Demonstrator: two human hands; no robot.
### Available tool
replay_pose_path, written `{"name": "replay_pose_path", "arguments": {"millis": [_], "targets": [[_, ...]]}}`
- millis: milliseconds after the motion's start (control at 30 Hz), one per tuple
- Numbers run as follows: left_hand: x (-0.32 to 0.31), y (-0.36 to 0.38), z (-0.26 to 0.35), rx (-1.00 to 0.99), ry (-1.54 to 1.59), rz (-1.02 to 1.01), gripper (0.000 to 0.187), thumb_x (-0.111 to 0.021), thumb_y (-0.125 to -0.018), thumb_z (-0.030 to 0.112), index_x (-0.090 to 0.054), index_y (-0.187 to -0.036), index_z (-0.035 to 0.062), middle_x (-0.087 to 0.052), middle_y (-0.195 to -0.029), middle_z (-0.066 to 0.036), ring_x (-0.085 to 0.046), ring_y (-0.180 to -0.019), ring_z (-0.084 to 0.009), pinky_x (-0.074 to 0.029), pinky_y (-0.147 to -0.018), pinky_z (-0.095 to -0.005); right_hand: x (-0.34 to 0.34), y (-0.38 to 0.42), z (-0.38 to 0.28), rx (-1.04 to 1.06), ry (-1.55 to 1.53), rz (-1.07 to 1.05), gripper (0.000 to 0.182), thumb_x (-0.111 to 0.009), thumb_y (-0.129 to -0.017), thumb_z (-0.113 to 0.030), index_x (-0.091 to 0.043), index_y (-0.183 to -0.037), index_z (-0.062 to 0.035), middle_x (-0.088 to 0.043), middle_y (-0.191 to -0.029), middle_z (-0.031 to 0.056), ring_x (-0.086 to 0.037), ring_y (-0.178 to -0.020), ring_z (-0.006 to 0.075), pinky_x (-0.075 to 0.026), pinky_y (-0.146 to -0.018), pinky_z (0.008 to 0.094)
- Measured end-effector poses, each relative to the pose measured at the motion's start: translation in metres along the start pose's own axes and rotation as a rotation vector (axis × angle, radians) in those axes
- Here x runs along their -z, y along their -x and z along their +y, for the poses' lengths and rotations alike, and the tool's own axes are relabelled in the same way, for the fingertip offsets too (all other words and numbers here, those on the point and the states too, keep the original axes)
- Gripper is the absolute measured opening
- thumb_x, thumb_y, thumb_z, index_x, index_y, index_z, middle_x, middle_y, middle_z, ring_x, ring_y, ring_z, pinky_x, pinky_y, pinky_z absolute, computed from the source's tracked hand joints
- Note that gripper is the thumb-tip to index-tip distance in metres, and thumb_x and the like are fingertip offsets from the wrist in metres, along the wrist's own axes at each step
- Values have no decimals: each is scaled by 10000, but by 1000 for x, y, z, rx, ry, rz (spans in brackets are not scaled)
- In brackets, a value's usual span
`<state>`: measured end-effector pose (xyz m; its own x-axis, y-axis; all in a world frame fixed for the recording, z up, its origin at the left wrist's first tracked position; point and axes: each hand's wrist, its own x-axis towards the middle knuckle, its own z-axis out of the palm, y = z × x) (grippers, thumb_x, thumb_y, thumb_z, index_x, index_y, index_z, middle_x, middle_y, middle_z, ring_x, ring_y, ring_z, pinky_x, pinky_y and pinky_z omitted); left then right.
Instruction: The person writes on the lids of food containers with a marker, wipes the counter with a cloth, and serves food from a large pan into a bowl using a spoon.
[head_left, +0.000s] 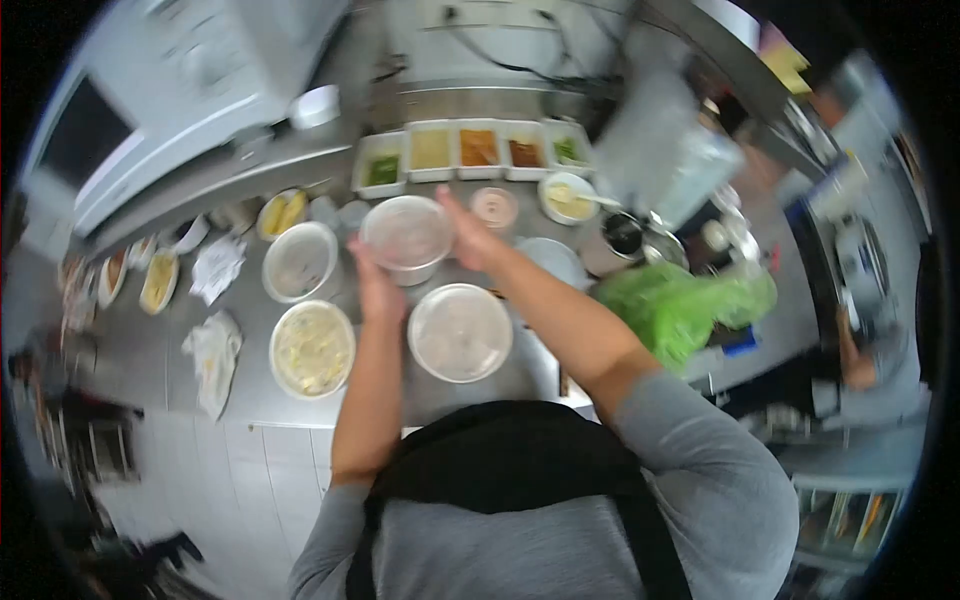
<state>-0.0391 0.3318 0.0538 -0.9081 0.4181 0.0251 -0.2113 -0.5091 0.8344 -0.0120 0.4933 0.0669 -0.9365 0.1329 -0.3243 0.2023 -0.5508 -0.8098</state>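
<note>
Between my two hands is a round plastic tub [407,232] with a translucent lid. My left hand [378,285] holds its left side and my right hand [468,232] its right side. Just below it on the steel counter stands another round lidded tub [460,333]. To the left are a whitish tub [300,262] and a tub with pale yellow contents [312,350]. A small round pinkish container [494,208] is near my right fingers. What the held tub contains is blurred.
A row of white trays [430,152] with green, yellow, orange and brown foods lines the back. A bowl with a spoon [568,198] and a green plastic bag [685,305] lie right. Crumpled white cloth [213,362] lies left. Another person's arm [855,350] shows far right.
</note>
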Motion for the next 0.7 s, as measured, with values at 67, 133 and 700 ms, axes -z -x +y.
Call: {"name": "replay_pose_path", "arguments": {"millis": [67,133,700], "targets": [[15,0,-1,123,81,35,761,-296,-932,582,-104,-1455,64,-206,-1487,-131,-210,-1366,-260,-166,-1114,-414,-14,17,11,190,265,228,834,-372,-876,-647,-285,-1395,0,-265,-1475,133,-278,-1341,288,-199,-1112,383],[1,2,-9,104,-9,178,728,-332,-944,538,-115,-1450,61,-187,-1488,-147,-232,-1354,-279,-195,-1105,-416,-31,49,-13,342,561,183,876,-450,-875,-586,-140,-1437,10,-188,-1477,229,-163,-1383,311,-163,-1122,380],[-361,256,-61,356,43,-1166,499,-389,-958,432,-458,-1218,12,-482,-1282,-171,-491,-1185,-278,-411,-960,-393,439,474,-63,-105,1087,1539,541,-648,-779,-398,-549,-1189,-60,-627,-1093,178,-587,-1050,307,-440,-907,397]]}}
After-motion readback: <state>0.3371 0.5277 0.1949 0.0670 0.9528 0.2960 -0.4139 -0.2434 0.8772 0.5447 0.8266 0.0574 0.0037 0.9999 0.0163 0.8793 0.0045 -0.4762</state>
